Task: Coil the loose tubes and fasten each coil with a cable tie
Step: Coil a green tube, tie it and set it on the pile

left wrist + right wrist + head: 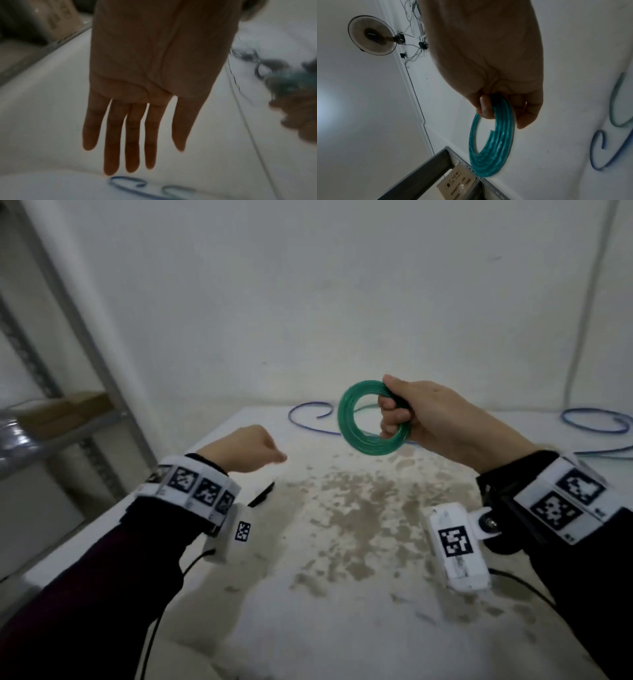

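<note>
A green tube wound into a flat coil (373, 447) is held upright above the white table (342, 559). My right hand (394, 412) grips the coil's right side, fingers curled through its hole. The right wrist view shows the same coil (493, 148) with several turns, pinched between thumb and fingers (485, 108). My left hand (274, 457) hovers to the left of the coil, apart from it and holding nothing. Its fingers (111, 148) are straight and spread in the left wrist view. A loose blue tube (308, 421) lies on the table behind the coil.
A second blue tube (596, 421) curls at the table's far right. A small black object (262, 494) lies beside my left wrist. A metal shelf (68, 433) with a cardboard box (65, 409) stands to the left. The wall rises close behind the table.
</note>
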Tool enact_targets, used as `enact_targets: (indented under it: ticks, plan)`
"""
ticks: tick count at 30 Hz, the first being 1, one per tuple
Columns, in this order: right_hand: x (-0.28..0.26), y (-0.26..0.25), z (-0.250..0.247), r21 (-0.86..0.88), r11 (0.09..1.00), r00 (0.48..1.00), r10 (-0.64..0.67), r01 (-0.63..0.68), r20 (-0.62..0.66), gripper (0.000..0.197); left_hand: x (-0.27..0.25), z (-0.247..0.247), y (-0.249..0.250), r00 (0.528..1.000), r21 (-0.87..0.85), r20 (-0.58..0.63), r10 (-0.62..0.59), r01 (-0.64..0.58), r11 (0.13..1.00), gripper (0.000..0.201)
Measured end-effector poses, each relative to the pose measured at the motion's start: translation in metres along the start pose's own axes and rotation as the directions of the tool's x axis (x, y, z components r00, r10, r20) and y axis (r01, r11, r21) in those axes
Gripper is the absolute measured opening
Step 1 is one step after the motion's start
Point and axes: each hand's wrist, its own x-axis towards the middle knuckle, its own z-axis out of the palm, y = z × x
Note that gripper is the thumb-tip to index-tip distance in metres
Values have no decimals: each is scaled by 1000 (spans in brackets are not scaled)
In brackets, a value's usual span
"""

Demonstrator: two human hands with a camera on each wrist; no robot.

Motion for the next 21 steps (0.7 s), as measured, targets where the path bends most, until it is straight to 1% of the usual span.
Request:
enact_targets:
  ticks: [1,2,3,5,8,10,12,14,17,19,20,21]
  plan:
    - [1,2,8,-7,1000,1000,11,-11,22,40,0,3,-14,997,143,46,-67,60,988,28]
    - [1,4,17,-11,1000,999,20,-20,39,40,-1,6,-26,988,243,84,-131,107,964,31]
    - [2,7,25,-11,1000,998,29,-28,52,40,0,10,-35,978,310,113,-176,133,942,35]
    - [3,14,42,-11,999,995,52,-51,81,39,0,17,-45,964,369,154,-217,148,918,37]
    - [4,25,63,-47,995,987,97,-92,126,40,1,25,-51,965,399,149,-217,142,906,29]
    - [5,30,69,-77,991,983,120,-110,138,42,3,30,-52,976,432,83,-200,145,890,19]
    - [7,34,72,-105,988,980,130,-115,153,43,4,33,-51,981,456,25,-191,159,876,20]
    - [8,36,72,-132,984,976,140,-119,164,43,5,35,-51,981,474,9,-191,164,865,25]
    - [10,36,71,-139,981,974,157,-135,164,43,6,32,-50,980,468,13,-199,170,867,25]
    - [11,38,71,-134,981,972,165,-144,167,43,4,28,-50,977,425,57,-207,164,890,17]
    - [11,39,71,-136,980,971,167,-144,174,43,3,25,-50,974,395,83,-213,164,904,18]
    - [11,41,71,-143,979,969,168,-143,183,43,2,23,-51,971,366,103,-215,164,916,24]
